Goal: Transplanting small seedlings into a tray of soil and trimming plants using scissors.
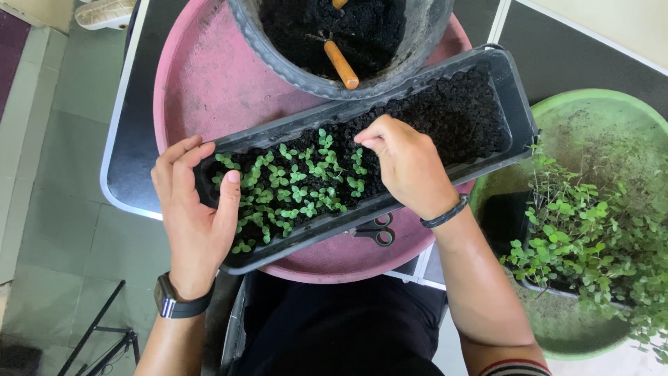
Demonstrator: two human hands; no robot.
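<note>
Two bare hands work over one long black planter (487, 76) that lies slantwise across a round pink tray (202, 76). The left hand (195, 209) grips the planter's near-left end, thumb hooked over the rim into the soil, fingers curled around the outer wall. The right hand (407, 163) rests mid-planter, its fingertips pinched together and touching the dark soil just beside the seedlings (292, 188) — many small green sprouts crowding the left half. The right half holds bare soil, open room along that side.

One dark round tub (278, 52) of soil stands on the tray behind the planter, touching its far wall; one orange handle (341, 64) sticks out of that soil. One pair of black scissors (376, 230) lies on the tray, partly under the planter's near edge. One green basin (598, 118) to the right holds taller leafy plants (584, 237), apart from the planter.

The tray overhangs a dark table (129, 160) with a pale rim — grey-green floor tiles (62, 230) show beyond its left edge.
</note>
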